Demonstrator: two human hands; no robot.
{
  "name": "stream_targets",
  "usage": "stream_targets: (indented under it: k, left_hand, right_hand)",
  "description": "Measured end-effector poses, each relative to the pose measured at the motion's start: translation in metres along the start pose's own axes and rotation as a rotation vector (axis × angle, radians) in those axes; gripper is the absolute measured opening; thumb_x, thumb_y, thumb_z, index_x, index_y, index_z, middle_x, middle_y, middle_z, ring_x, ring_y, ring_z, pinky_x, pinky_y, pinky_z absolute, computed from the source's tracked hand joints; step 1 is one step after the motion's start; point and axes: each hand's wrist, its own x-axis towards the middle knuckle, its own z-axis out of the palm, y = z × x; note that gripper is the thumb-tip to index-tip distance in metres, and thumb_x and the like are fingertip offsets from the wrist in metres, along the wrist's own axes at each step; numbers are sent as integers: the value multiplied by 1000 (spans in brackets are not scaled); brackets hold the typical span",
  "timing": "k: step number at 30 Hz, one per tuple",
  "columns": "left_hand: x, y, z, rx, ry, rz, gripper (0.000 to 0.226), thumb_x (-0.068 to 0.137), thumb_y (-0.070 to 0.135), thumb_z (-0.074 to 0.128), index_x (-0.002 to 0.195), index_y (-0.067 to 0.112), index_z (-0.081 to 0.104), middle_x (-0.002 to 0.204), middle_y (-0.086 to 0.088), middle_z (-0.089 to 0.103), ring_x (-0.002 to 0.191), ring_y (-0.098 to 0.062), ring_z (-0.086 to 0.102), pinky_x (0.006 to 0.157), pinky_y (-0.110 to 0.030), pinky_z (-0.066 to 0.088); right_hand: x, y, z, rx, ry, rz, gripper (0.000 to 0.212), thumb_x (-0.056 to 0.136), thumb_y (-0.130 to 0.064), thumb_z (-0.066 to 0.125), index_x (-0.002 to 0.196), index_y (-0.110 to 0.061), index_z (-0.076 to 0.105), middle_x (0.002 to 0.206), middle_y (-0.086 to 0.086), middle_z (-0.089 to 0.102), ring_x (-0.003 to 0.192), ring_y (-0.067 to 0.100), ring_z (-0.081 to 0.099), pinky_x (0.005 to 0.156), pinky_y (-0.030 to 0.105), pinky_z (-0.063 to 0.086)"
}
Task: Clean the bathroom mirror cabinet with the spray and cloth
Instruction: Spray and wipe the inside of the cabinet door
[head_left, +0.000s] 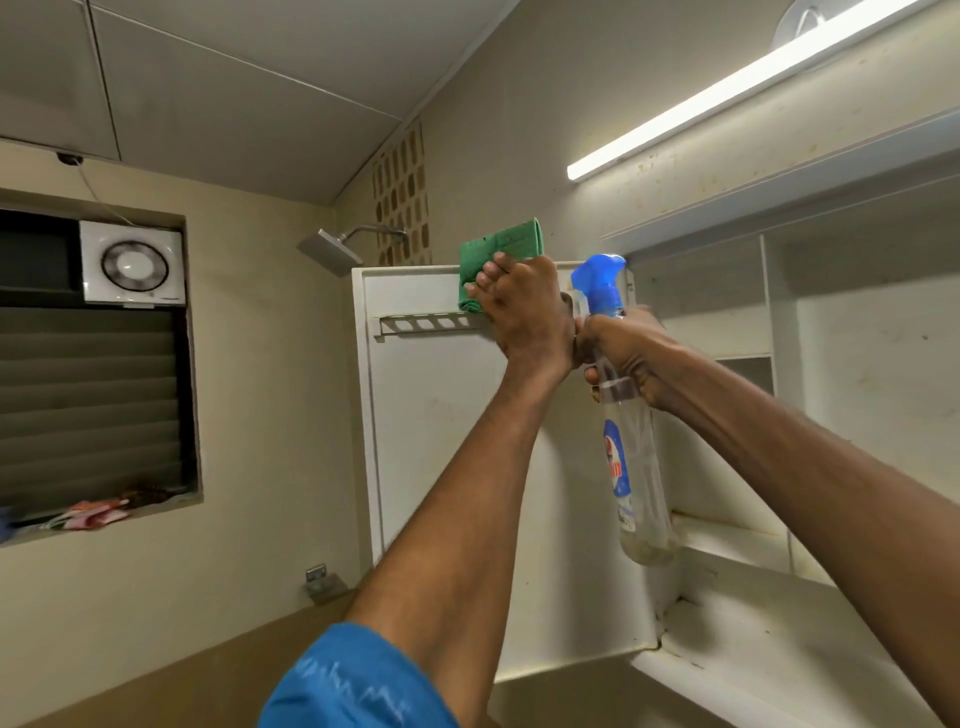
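We hold both arms up high in front of the white mirror cabinet (727, 332). Its door (431, 415) stands open to the left, and we see the plain white inside of it. A small metal rack (423, 323) with holes sits near the top of the door.

Our left hand (524, 317) grips the green cloth (498, 260). The fingers curl around the folded cloth and press it on the top edge of the open door, just above the rack. Part of the cloth sticks up over the door.

Our right hand (628, 353) holds the spray bottle (631, 467) tight around its neck. The bottle is clear with a blue top, and the blue top points to the right. The bottle hangs down from our fist, just beside the left hand. The two hands touch at the wrists.

Inside the cabinet we see white shelves (737, 353). A long bright light (727, 93) glows above the cabinet. On the far wall there is a shower head (330, 249), a round fan (134, 267), and a dark window (88, 395). A blue sleeve (353, 680) shows at the bottom.
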Motion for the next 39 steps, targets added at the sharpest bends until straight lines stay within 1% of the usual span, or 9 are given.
stream_targets:
  k: [5, 10, 14, 16, 20, 23, 28, 34, 39]
  left_hand:
    - [-5, 14, 14, -15, 2, 58, 46, 88, 6, 50, 130, -13, 43, 130, -32, 50, 122, -43, 49, 105, -54, 36]
    - [-13, 21, 34, -14, 12, 185, 54, 89, 7, 44, 138, -11, 32, 135, -28, 48, 128, -39, 44, 113, -48, 28]
    - [-17, 29, 45, -19, 45, 333, 44, 95, 6, 39, 138, -5, 37, 135, -24, 50, 128, -36, 46, 114, -43, 28]
    - [-18, 31, 48, -35, 29, 424, 47, 92, 10, 45, 137, -3, 40, 135, -21, 52, 128, -33, 47, 114, -41, 26]
    - [-9, 17, 43, -83, -34, 585, 60, 79, 28, 66, 131, 2, 49, 130, -17, 56, 125, -34, 48, 111, -42, 35]
    - [1, 3, 36, -87, -50, 696, 44, 85, 21, 55, 127, 9, 54, 127, -12, 58, 123, -31, 49, 106, -38, 40]
    - [5, -5, 29, -92, -58, 754, 40, 83, 11, 47, 121, 13, 60, 125, -12, 61, 123, -32, 49, 98, -39, 42]
    - [-14, -5, 36, -104, -67, 737, 35, 88, 12, 49, 121, 12, 61, 127, -10, 61, 125, -32, 48, 107, -37, 35]
    - [-33, -10, 45, -107, -70, 763, 35, 87, 12, 51, 121, 13, 60, 122, -6, 62, 117, -24, 54, 114, -34, 26]
  right_hand:
    - [8, 13, -16, 17, 48, -1, 24, 55, -7, 64, 79, -10, 68, 72, 10, 63, 48, 19, 55, 55, 34, 55]
    - [12, 29, -27, 16, -16, -1, 18, 59, 3, 62, 74, -8, 66, 65, 10, 59, 46, 20, 53, 51, 33, 51]
    - [16, 42, -37, 30, -17, 8, 24, 61, 4, 65, 82, -7, 62, 66, 12, 59, 49, 21, 55, 53, 35, 53]
    - [17, 47, -41, 45, -25, 13, 25, 61, 4, 66, 83, -8, 61, 63, 10, 58, 48, 21, 55, 53, 35, 52]
    - [17, 52, -41, 114, -75, 23, 33, 62, 7, 72, 89, -8, 61, 58, 7, 56, 44, 20, 53, 50, 34, 51]
    - [16, 54, -34, 140, -74, 33, 34, 63, 8, 73, 92, -7, 63, 55, 5, 55, 42, 19, 52, 50, 33, 51]
    - [13, 58, -21, 150, -7, 54, 27, 63, 7, 69, 78, -13, 57, 49, 2, 54, 42, 18, 50, 49, 31, 50]
    - [2, 74, -22, 182, -70, 73, 36, 68, 5, 70, 100, -10, 63, 67, 7, 58, 46, 17, 53, 50, 32, 52]
    - [-10, 94, -21, 139, -22, 99, 32, 66, 5, 70, 91, -13, 60, 65, 6, 59, 48, 16, 56, 52, 33, 54]
